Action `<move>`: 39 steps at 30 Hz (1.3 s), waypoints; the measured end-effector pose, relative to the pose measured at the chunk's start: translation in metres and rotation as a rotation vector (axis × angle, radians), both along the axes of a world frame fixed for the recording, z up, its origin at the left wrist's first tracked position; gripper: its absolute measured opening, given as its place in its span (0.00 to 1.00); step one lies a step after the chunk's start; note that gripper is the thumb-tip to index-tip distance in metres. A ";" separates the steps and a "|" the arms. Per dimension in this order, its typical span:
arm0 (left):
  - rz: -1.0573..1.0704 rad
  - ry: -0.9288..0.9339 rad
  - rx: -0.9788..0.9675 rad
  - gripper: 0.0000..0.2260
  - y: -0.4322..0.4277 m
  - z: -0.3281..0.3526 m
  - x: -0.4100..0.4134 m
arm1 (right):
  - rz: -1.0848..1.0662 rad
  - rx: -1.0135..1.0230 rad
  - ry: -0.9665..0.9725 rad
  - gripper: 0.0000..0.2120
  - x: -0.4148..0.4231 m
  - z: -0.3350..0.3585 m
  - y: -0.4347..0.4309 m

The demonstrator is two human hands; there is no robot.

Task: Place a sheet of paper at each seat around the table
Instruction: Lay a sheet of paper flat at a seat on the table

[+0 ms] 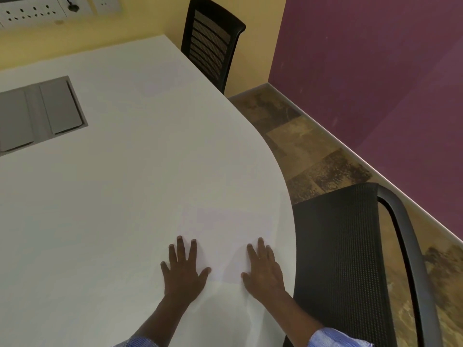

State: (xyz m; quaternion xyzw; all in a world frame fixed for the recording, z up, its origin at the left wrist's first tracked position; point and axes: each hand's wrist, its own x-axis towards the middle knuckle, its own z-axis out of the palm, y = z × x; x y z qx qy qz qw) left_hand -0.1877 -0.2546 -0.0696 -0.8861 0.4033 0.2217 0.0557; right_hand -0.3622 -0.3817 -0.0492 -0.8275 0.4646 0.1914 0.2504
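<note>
A white sheet of paper point(226, 236) lies flat on the white table point(112, 196), near its curved right edge and in front of a black mesh chair point(345, 259). It is hard to tell apart from the tabletop. My left hand point(184, 267) rests palm down with fingers spread on the sheet's left near corner. My right hand point(264, 267) presses flat on its right near part, fingers apart. A second black chair point(213, 38) stands at the table's far side; whether a sheet lies by it I cannot tell.
A grey recessed cable box with flaps point(40, 113) sits in the tabletop at the left. A socket panel point(50, 8) is on the yellow wall. Patterned brown floor point(313, 151) runs along the purple wall on the right.
</note>
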 end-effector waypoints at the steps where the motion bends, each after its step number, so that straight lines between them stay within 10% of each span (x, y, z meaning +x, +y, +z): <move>1: 0.001 0.005 0.005 0.40 0.000 0.000 0.000 | -0.007 -0.005 -0.010 0.38 0.000 0.000 0.001; 39: 0.090 -0.020 -0.139 0.43 0.046 0.049 -0.009 | 0.244 -0.164 -0.255 0.38 0.032 0.030 0.037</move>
